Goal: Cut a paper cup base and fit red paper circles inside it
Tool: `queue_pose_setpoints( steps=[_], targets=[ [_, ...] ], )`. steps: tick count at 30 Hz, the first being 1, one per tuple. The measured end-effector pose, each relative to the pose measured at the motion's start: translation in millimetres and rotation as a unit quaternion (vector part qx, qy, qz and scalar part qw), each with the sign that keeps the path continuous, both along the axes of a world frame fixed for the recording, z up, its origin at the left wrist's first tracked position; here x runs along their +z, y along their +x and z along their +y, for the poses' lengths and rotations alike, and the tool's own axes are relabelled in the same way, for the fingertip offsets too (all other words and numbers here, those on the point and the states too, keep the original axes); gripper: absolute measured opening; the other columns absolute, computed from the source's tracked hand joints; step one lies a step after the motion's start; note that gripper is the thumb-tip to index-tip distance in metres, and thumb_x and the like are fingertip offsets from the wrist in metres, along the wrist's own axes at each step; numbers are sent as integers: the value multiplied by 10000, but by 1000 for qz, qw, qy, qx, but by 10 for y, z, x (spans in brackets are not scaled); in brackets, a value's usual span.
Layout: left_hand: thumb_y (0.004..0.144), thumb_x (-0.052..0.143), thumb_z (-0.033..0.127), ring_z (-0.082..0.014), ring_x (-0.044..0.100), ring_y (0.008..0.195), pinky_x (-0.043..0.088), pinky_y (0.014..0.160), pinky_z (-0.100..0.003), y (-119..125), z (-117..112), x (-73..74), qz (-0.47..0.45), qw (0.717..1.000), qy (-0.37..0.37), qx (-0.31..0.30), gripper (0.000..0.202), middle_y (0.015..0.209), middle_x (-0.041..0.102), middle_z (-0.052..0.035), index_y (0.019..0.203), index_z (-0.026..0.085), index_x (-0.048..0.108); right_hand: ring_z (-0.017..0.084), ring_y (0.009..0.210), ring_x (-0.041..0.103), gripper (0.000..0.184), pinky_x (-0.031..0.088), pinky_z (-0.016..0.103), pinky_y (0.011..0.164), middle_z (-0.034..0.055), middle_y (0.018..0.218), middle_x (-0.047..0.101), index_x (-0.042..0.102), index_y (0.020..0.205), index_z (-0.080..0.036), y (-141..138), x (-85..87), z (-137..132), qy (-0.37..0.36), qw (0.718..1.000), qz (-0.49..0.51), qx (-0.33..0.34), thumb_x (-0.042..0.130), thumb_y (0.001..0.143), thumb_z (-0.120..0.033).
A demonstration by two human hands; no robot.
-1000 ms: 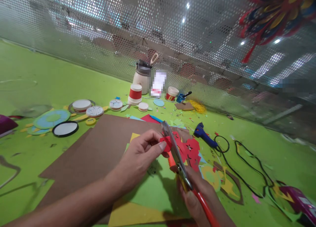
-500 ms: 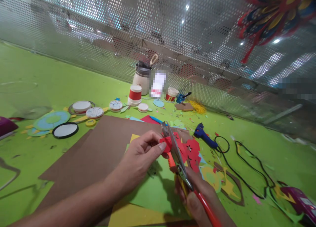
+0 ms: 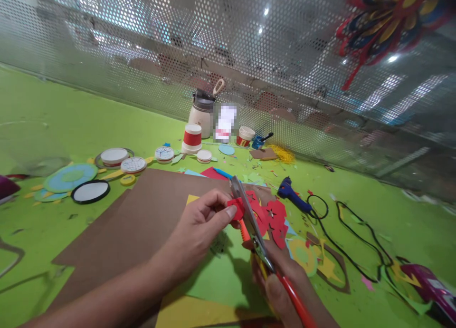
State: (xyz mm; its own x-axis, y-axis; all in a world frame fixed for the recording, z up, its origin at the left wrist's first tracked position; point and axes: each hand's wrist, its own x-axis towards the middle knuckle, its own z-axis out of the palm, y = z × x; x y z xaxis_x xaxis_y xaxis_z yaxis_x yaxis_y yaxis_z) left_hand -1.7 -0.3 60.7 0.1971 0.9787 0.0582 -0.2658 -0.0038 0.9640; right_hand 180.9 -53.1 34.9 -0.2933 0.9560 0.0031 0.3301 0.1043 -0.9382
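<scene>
My left hand pinches a small piece of red paper between thumb and fingers. Around the red and yellow handles of a pair of scissors, my right hand is closed. The scissor blades lie close together beside the red paper, pointing away from me. Just beyond them are red paper cut-outs with star-shaped holes. An orange object, partly hidden, shows behind the blades. Under both hands lie a light green sheet and brown card.
A blue glue gun with a black cord lies at right, near yellow paper scraps. At left are round white lids and a black-rimmed disc. A jug and a red-banded cup stand behind, before a perforated screen.
The scissor blades have drawn closer together at the red paper. Both hands stay nearly where they were, and the whole view has shifted slightly.
</scene>
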Motion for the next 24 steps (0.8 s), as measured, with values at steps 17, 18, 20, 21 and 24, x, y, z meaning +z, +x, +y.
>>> queue_pose_setpoints(
  steps=[17, 18, 20, 21, 24],
  targets=[
    [865, 618, 281, -116, 504, 726, 386, 696, -239, -12, -6, -36, 7, 1000, -10, -5, 132, 744, 583, 34, 769, 197, 585, 147, 585, 425, 696, 292, 260, 497, 7, 655, 491, 624, 1077, -175, -20, 87, -20, 27, 999, -43, -19, 374, 827, -774],
    [867, 617, 284, -115, 505, 729, 387, 701, -239, -9, -5, -39, 7, 1000, -11, -6, 133, 747, 588, 34, 771, 197, 586, 147, 590, 427, 689, 291, 260, 499, 8, 660, 495, 622, 1081, -176, -21, 98, -22, 27, 999, -44, -18, 375, 831, -768],
    [867, 617, 286, -116, 510, 732, 390, 707, -240, -5, -2, -41, 6, 1000, -12, -6, 130, 751, 595, 32, 777, 198, 587, 147, 591, 427, 680, 289, 261, 501, 7, 656, 494, 621, 1082, -179, -22, 119, -24, 25, 999, -46, -15, 372, 836, -762],
    [866, 618, 286, -117, 513, 731, 392, 708, -242, -4, -1, -40, 6, 1000, -11, -5, 128, 751, 595, 31, 778, 198, 587, 146, 590, 425, 675, 288, 261, 500, 5, 652, 492, 622, 1077, -180, -22, 128, -25, 24, 998, -47, -14, 373, 837, -761],
    [858, 623, 288, -127, 524, 734, 400, 707, -248, -2, -1, -36, 2, 1000, -9, 1, 126, 750, 590, 25, 777, 197, 591, 140, 576, 417, 668, 293, 261, 498, 1, 649, 492, 624, 1069, -181, -20, 136, -23, 29, 998, -51, -13, 373, 841, -756]
  ],
)
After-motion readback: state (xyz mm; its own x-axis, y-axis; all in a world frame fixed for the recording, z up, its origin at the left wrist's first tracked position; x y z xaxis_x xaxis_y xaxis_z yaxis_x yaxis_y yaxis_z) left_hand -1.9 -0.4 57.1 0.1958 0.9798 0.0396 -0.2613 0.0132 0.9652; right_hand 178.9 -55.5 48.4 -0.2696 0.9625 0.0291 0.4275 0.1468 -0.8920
